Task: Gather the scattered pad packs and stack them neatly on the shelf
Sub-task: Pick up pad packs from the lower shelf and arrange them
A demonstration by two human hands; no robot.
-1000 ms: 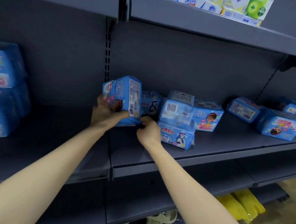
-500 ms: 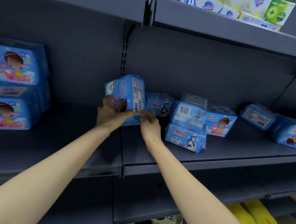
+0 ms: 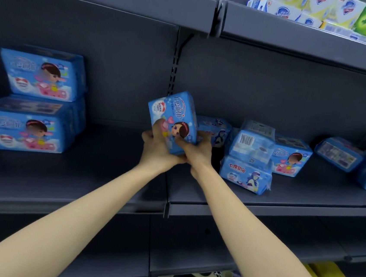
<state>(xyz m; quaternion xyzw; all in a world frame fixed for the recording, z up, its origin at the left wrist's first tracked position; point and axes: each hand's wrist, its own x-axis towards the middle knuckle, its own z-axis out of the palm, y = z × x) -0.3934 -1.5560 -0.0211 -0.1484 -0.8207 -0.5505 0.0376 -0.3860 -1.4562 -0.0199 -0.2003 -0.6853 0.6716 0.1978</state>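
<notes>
Two-handed grip: left hand, right hand hold pack, now turned face-front | stack at 9 o'clock likely next | loose packs at 3 o'clock remain

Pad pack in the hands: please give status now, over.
Left hand and right hand grip pad pack, near upright. Neat stack at left, loose packs at right on shelf. Nothing between pack and stack.
</notes>
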